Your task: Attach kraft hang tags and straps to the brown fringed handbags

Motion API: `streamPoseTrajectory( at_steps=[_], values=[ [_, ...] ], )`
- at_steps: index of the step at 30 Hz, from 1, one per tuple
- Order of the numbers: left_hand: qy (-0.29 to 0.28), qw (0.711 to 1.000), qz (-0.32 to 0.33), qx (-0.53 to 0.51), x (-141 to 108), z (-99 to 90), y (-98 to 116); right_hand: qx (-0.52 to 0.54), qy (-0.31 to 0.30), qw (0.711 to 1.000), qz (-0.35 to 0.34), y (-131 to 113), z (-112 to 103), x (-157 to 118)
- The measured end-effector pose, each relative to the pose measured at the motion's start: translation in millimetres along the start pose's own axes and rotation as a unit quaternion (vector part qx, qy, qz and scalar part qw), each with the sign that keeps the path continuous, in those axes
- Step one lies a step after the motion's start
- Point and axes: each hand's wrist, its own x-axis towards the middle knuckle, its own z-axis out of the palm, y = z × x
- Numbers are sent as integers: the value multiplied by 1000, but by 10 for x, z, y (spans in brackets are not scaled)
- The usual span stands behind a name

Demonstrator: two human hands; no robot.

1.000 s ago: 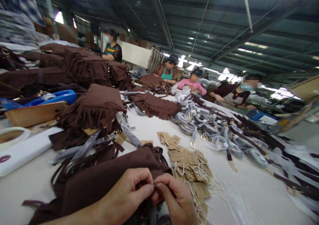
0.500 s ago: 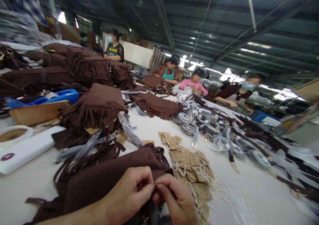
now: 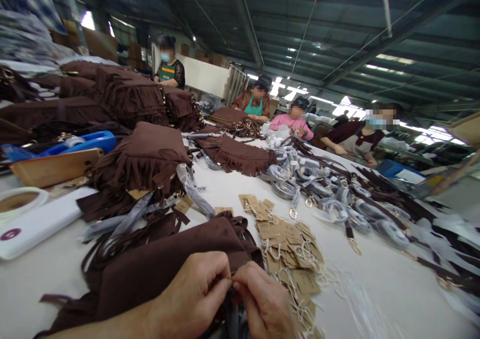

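Note:
A dark brown fringed bag [image 3: 150, 264] lies on the white table in front of me. Over its right end, my left hand [image 3: 198, 289] is closed, thumb and forefinger pinched together. My right hand [image 3: 264, 296] is closed just beside it, its fingertips nearly touching the left ones. Whatever the fingertips pinch is too small to make out. Kraft paper tags with white strings [image 3: 288, 244] are heaped to the right of the hands. Under the hands, part of the bag and some grey wrapping are mostly hidden.
Brown bags [image 3: 146, 149] are piled ahead and left, near a blue tape dispenser [image 3: 93, 141], a tape roll [image 3: 22, 201] and a white box [image 3: 45, 224]. Wrapped straps [image 3: 333, 209] spread across the right. Several people work farther back.
My right hand's fingers have shifted slightly and curl closer to the left fingertips. The view has tilted a little. The bag and tags lie as before.

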Motion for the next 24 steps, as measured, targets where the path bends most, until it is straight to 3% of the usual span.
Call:
streamPoseTrajectory(
  at_steps=[4, 13, 18, 21, 24],
  values=[
    [0, 999, 44, 27, -26, 11, -13, 26, 17, 999, 37, -22, 42, -13],
    [5, 992, 109, 63, -37, 61, -107, -16, -4, 1000, 12, -87, -6, 31],
    [3, 991, 99, 90, 36, 26, -99, -24, 20, 998, 51, -169, -36, 75],
    [-45, 987, 72, 134, -31, -111, -34, -84, 7, 996, 20, -235, -137, -93],
    [-129, 960, 17, 249, -274, -282, 12, -215, -22, 976, -9, -259, -220, -487]
  ],
)
